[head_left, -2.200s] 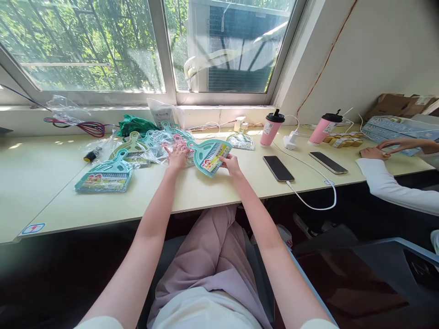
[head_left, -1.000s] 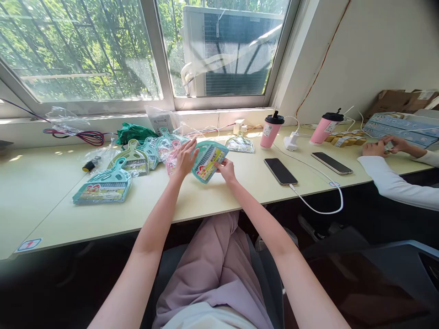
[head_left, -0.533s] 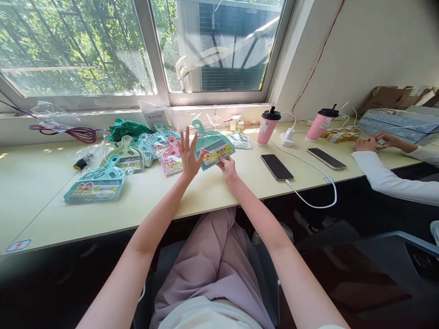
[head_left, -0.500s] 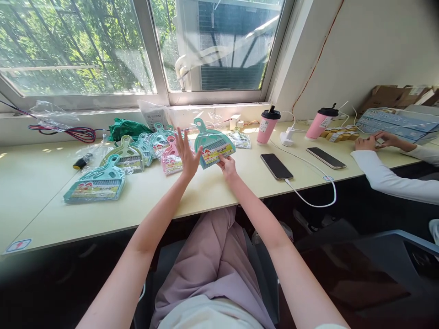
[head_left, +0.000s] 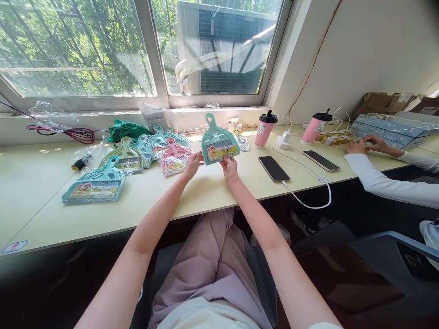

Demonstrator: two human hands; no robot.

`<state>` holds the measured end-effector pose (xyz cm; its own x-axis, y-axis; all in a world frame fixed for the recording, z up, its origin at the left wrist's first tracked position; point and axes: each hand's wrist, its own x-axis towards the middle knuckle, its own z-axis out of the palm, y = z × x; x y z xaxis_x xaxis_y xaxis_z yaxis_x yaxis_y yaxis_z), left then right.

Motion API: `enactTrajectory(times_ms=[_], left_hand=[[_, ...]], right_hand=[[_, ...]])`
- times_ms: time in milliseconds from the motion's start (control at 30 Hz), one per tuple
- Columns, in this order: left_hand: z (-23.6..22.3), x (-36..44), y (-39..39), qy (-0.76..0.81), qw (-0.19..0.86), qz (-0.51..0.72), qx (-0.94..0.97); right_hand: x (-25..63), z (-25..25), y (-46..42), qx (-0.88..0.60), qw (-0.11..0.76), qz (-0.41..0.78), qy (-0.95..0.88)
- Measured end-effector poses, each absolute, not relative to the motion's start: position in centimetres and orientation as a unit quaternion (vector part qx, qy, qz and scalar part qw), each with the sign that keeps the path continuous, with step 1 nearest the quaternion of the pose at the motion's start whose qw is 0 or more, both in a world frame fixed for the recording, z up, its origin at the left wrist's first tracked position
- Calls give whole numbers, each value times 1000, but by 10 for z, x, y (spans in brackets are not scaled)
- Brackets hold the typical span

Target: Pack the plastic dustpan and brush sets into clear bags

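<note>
A mint-green mini dustpan and brush set (head_left: 220, 142) in clear wrap, with a colourful label, is held upright above the table. My right hand (head_left: 229, 167) grips its lower edge, thumb in front. At its lower left edge is my left hand (head_left: 194, 164), its fingers drawn together on the edge of the pack; the exact contact is hard to see. Just left of that hand a pink dustpan set (head_left: 174, 157) lies on the table. Further left are an olive-green set (head_left: 124, 155) and another mint-green set (head_left: 96, 183).
Behind the sets sits a green plastic bag (head_left: 128, 130). A screwdriver (head_left: 81, 162) lies at left. To the right are pink cups (head_left: 265, 131), a phone (head_left: 273, 169) on a white cable, and another phone (head_left: 321, 161). A co-worker's hands (head_left: 368, 145) are by blue boxes.
My left hand has gone from spread and raised to lowered, with fingers together at the dustpan set's left edge. The set now stands more upright, facing me.
</note>
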<state>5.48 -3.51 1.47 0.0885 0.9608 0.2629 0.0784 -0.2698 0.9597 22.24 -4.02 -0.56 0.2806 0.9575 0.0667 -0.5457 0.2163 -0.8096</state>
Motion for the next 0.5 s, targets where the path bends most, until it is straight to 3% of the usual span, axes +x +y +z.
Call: enactTrajectory(times_ms=[200, 333, 500], left_hand=[[7, 60, -44, 349, 409, 361, 762], [17, 39, -25, 402, 392, 480, 674], [35, 11, -18, 289, 555, 623, 469]], right_hand=[[230, -4, -39, -335, 764, 498, -239], [230, -2, -43, -324, 744, 526, -255], [224, 0, -47, -327, 666, 591, -318]])
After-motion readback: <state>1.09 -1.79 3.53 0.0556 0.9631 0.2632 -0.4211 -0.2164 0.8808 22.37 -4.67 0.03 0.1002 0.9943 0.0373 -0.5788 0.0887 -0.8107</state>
